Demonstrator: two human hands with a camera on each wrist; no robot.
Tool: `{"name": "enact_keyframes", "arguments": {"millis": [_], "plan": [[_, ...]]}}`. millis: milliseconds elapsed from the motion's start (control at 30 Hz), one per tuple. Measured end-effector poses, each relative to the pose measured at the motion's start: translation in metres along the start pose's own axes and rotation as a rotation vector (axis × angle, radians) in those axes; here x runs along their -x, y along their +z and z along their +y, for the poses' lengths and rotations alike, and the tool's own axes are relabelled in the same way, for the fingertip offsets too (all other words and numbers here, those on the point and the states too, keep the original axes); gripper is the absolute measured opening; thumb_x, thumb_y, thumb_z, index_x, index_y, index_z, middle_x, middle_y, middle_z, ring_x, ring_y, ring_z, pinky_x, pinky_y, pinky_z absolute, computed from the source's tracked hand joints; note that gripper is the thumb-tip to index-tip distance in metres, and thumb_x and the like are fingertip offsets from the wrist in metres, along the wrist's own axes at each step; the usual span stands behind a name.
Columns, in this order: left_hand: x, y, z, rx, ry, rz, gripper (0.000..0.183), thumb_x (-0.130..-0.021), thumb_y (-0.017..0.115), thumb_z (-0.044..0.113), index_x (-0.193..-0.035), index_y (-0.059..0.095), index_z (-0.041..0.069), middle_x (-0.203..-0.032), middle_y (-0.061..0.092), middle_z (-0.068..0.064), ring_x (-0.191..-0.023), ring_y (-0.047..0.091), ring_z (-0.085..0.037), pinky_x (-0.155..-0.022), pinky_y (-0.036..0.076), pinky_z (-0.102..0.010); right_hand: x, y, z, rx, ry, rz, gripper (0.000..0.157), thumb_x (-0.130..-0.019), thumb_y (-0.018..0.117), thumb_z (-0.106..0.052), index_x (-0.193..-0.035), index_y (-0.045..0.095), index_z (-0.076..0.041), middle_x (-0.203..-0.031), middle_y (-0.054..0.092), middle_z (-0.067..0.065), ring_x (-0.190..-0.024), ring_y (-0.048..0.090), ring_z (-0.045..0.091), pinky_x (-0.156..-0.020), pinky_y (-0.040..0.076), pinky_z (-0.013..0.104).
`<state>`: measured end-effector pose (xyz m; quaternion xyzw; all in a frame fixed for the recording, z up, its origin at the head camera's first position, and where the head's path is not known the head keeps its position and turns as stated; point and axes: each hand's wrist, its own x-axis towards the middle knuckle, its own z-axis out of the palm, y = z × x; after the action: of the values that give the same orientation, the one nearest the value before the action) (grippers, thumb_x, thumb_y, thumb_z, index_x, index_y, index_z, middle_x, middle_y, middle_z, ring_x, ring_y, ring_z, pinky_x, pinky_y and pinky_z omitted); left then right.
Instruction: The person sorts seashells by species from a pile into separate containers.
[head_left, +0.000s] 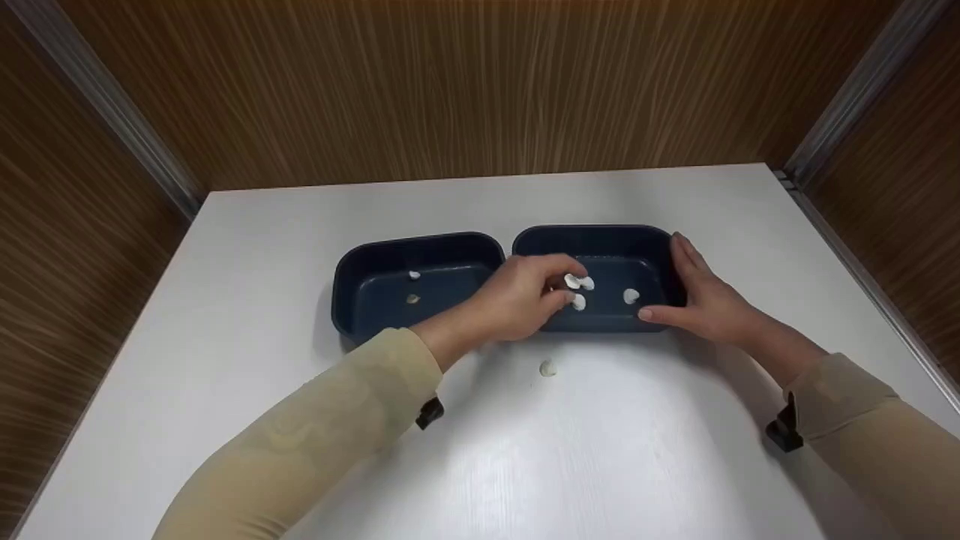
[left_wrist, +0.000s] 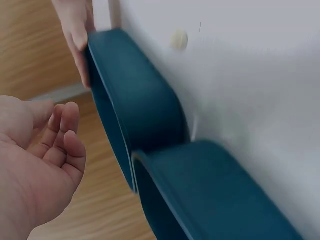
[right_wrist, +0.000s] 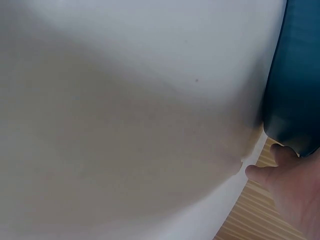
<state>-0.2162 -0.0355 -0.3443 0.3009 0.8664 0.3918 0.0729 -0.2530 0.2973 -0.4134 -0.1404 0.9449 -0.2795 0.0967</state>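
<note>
My left hand [head_left: 517, 296] reaches over the near left side of the right blue container [head_left: 607, 324]. Its thumb and forefinger pinch a small white shell [head_left: 572, 281], a contact seen only dimly in the head view. More white shells, one [head_left: 587, 283] beside the fingertips and another [head_left: 631, 296] farther right, lie on that container's floor. The left wrist view shows the hand [left_wrist: 45, 160] with bent fingers; no shell is visible there. My right hand [head_left: 709, 304] rests against the container's right end, fingers extended along the wall and thumb over the near rim.
A second blue container [head_left: 341, 300] stands at the left, holding a white shell [head_left: 414, 275] and a brownish one [head_left: 412, 298]. A pale shell [head_left: 548, 368] lies on the white table [head_left: 570, 450] in front. Wood-patterned panels [head_left: 480, 90] enclose the table.
</note>
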Motion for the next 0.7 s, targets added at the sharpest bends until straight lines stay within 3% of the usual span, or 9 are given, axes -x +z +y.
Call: {"name": "enact_keyframes", "arguments": {"millis": [267, 467, 700], "plan": [[0.020, 0.017, 0.009, 0.004, 0.057, -0.103, 0.029, -0.106, 0.066, 0.009, -0.135, 0.069, 0.010, -0.106, 0.073, -0.004, -0.089, 0.063, -0.009, -0.079, 0.051, -0.021, 0.000, 0.000, -0.001, 0.015, 0.006, 0.002, 0.128, -0.092, 0.078, -0.057, -0.168, -0.015, -0.013, -0.176, -0.018, 0.013, -0.159, 0.002, 0.049, -0.121, 0.016, 0.072], [0.033, 0.028, 0.002, 0.015, 0.104, -0.106, 0.027, -0.104, 0.069, 0.007, -0.130, 0.072, 0.007, -0.103, 0.074, -0.007, -0.086, 0.063, -0.009, -0.078, 0.050, -0.020, 0.000, 0.001, -0.001, 0.025, 0.011, 0.010, 0.128, -0.092, 0.078, -0.057, -0.168, -0.014, -0.011, -0.176, -0.017, 0.015, -0.160, 0.001, 0.048, -0.122, 0.014, 0.071], [0.048, 0.042, -0.013, 0.038, 0.044, -0.139, 0.028, -0.103, 0.070, 0.006, -0.130, 0.072, 0.007, -0.099, 0.073, -0.005, -0.083, 0.061, -0.007, -0.076, 0.050, -0.019, 0.001, 0.001, -0.001, 0.018, 0.006, 0.008, 0.128, -0.092, 0.078, -0.057, -0.168, -0.014, -0.011, -0.176, -0.017, 0.015, -0.160, -0.001, 0.047, -0.122, 0.013, 0.071]]}}
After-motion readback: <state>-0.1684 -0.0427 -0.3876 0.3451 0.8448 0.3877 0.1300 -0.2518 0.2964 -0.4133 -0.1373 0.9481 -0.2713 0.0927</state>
